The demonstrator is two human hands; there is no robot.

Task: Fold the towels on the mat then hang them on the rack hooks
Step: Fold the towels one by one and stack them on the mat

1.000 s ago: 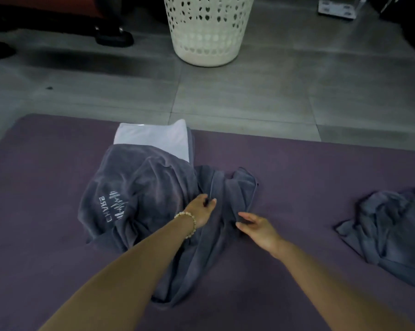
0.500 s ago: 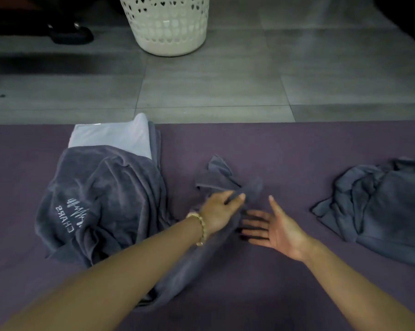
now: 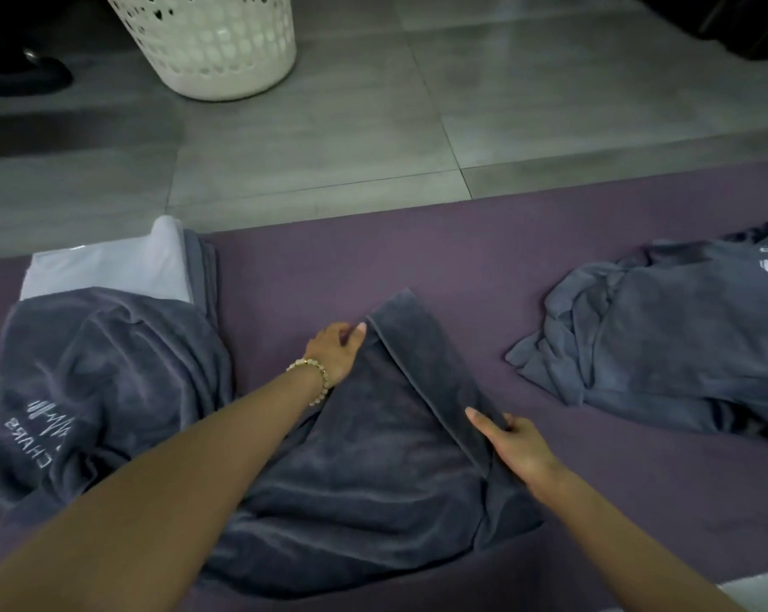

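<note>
A dark grey towel (image 3: 373,461) lies partly spread on the purple mat (image 3: 417,258), its left part bunched and showing a white logo. My left hand (image 3: 336,346), with a bead bracelet at the wrist, pinches the towel's far hemmed corner. My right hand (image 3: 514,439) grips the same hem further right and nearer me. The hem runs stretched between both hands. A second grey towel (image 3: 665,342) lies crumpled at the right of the mat. A folded white towel (image 3: 108,271) sits at the back left, partly under the grey one.
A white perforated laundry basket (image 3: 214,42) stands on the grey tiled floor (image 3: 506,103) beyond the mat. A dark shoe (image 3: 24,75) is at the far left. Dark objects sit in the top right corner. No rack or hooks are in view.
Both hands have taken hold of the towel's hem and pulled it out to the right, spreading that end flat. The view has shifted right and closer.
</note>
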